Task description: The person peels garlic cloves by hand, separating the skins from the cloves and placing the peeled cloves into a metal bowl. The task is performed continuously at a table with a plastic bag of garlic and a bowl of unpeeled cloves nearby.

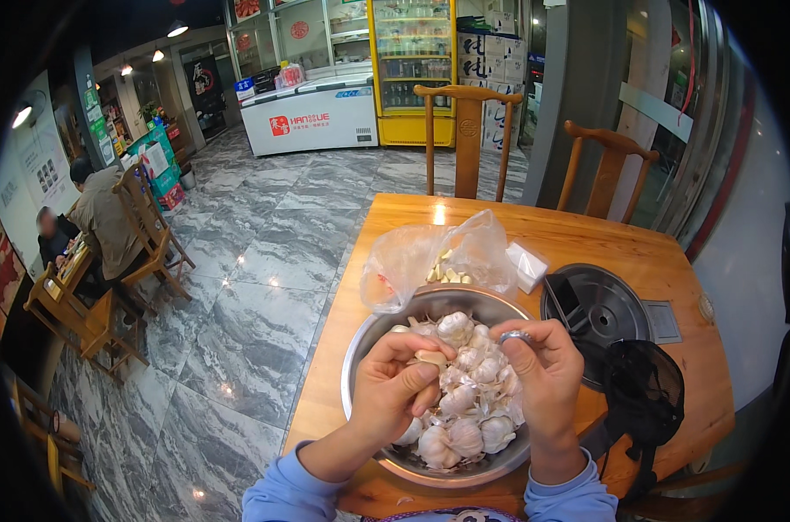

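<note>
My left hand is closed, pinching a pale garlic clove between thumb and fingers. My right hand is also closed, with a small shiny silver metal piece at its thumb and forefinger; its exact kind is hard to make out. Both hands hover over a wide steel bowl, a short gap between them. Whole garlic bulbs and loose papery skins fill the bowl. Behind its far rim lies an open clear plastic bag with several peeled garlic cloves inside.
On the wooden table, a round dark metal pan, a white tissue pack and a black mesh bag stand to the right. Wooden chairs line the far side. Two people sit at another table on the left.
</note>
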